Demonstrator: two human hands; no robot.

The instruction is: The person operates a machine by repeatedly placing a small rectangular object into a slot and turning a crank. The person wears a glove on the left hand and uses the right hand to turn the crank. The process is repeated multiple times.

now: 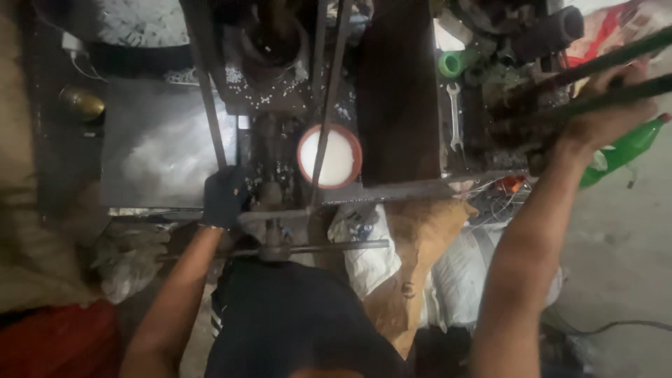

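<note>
The left hand (pixel 224 197), in a dark glove, has its grip closed on the front edge of a dark metal machine (pixel 280 161). Just right of that grip sits a round red-rimmed bowl of white material (pixel 329 156). The right hand (pixel 605 115), bare, grips two long green bars (pixel 609 77) closed-fisted. A wrench (pixel 455 115) lies left of it, and a green bottle (pixel 630 143) just below

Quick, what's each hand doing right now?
Left hand: gloved, closed on the machine's metal part.
Right hand: closed around the dark lever bars.
</note>
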